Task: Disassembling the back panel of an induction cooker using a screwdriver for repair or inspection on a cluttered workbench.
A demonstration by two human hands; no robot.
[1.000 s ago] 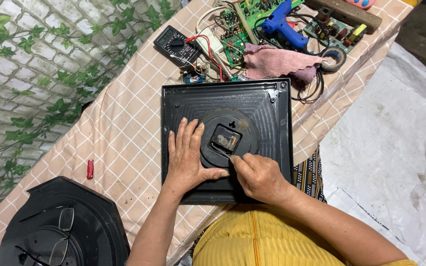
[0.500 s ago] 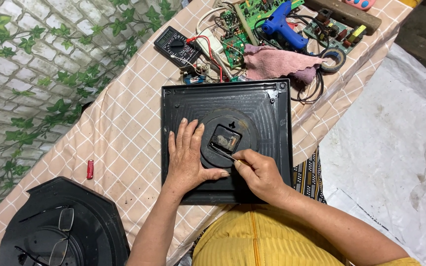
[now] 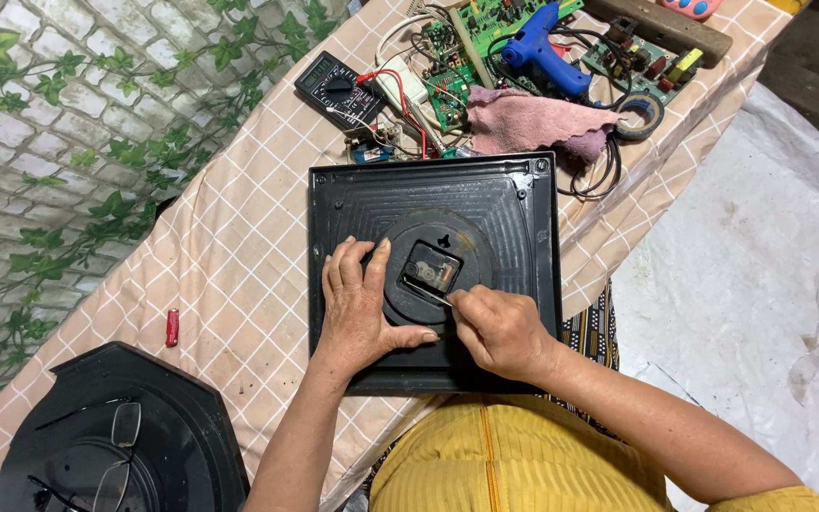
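A: Nearest the camera, what sits at the bottom left?

B: A black octagonal clock frame (image 3: 116, 436) with a pair of glasses (image 3: 111, 455) lying on it, and just beyond, a small red lighter (image 3: 172, 327) on the checked tablecloth (image 3: 239, 237).

A: And the person's hands?

B: The left hand (image 3: 362, 303) lies flat, fingers spread wide, on the back of a black square wall clock (image 3: 433, 265), pressing beside the round centre. The right hand (image 3: 500, 332) is pinched narrow around a thin metal tool (image 3: 428, 293), whose tip reaches the small clock movement (image 3: 431, 266) at the middle.

A: Where is the clock itself?

B: Face down on the table, right in front of the person's yellow top (image 3: 514, 465), its near edge at the table's rim.

A: Farther off?

B: Just past the clock's far edge lies a pink cloth (image 3: 533, 123). To its left, a black multimeter (image 3: 338, 90) with red leads; behind it, green circuit boards (image 3: 485, 28), a blue glue gun (image 3: 542, 47) and a roll of black tape (image 3: 641, 114).
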